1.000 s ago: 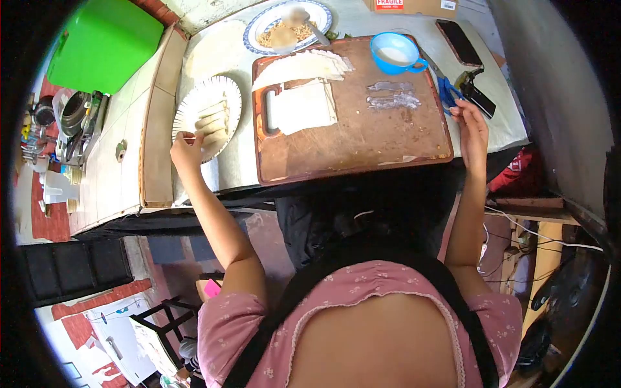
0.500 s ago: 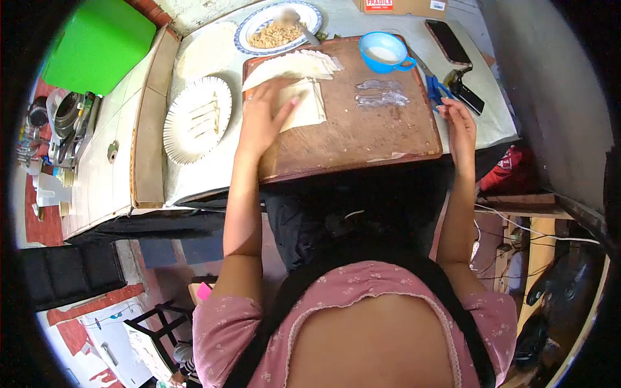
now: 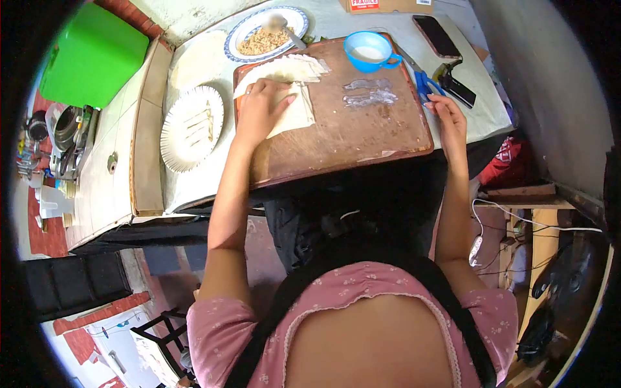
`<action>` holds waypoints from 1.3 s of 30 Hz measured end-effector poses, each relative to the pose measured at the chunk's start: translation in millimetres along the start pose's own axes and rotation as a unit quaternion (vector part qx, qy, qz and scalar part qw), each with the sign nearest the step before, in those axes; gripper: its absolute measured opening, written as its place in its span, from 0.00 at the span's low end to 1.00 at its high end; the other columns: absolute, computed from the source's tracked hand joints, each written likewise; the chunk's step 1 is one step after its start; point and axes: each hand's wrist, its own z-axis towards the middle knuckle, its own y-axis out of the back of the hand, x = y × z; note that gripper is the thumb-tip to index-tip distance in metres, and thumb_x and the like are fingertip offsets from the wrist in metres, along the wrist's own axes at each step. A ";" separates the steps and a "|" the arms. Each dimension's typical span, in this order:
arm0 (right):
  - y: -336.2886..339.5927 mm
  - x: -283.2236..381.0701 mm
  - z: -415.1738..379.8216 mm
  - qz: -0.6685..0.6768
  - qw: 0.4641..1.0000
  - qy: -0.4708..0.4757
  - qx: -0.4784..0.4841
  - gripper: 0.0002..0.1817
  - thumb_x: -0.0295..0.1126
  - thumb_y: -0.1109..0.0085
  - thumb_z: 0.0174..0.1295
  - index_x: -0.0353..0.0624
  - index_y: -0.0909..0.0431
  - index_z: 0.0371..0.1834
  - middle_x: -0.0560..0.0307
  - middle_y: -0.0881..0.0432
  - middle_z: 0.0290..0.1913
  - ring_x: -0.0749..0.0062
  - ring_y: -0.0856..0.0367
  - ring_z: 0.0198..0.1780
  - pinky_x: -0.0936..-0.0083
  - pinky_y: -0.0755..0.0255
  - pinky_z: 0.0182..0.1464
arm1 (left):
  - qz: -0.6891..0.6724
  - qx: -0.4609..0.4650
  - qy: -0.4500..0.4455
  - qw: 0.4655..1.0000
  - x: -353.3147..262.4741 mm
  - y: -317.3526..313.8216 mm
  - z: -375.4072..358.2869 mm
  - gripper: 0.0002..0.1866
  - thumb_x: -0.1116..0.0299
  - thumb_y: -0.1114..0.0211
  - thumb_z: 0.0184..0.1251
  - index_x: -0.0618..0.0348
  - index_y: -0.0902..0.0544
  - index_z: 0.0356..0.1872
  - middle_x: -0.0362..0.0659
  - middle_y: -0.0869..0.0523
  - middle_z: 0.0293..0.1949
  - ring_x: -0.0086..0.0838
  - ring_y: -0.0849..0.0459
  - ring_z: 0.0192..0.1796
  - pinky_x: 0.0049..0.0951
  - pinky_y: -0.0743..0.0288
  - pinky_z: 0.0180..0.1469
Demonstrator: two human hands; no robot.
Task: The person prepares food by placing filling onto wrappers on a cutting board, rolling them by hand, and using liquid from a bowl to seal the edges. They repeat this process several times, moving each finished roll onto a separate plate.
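My left hand [image 3: 260, 111] lies flat, fingers spread, on the wrapper stack [image 3: 294, 110]. My right hand [image 3: 445, 115] rests loosely curled at the board's [image 3: 362, 139] right edge, empty. Pressing hard could tear the top sheet or drag several along.

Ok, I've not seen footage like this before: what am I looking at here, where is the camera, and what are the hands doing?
There is no machine. A person wears one camera on the head, and it looks down past the chest at their own two bare hands, so the picture is bent round like a fisheye.

The left hand lies flat on a pale square wrapper sheet on a wooden cutting board. The right hand rests at the board's right edge, holding nothing, close to blue-handled scissors.

Also on the board: a stack of wrappers, a blue cup of white liquid, and wet smears. Left of the board is a paper plate with rolled pieces. Behind it stands a patterned plate of filling with a spoon. A phone lies at the far right.
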 end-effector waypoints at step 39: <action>-44.2 39.2 -12.1 -0.042 0.995 0.079 0.052 0.16 0.32 0.48 0.73 0.34 0.22 0.57 0.52 0.18 0.56 0.69 0.22 0.59 0.70 0.33 0.66 | -0.351 -0.076 0.038 0.933 -74.8 44.9 -9.9 0.09 0.76 0.32 0.68 0.60 0.24 0.43 0.37 0.16 0.37 0.16 0.16 0.34 0.18 0.24 0.34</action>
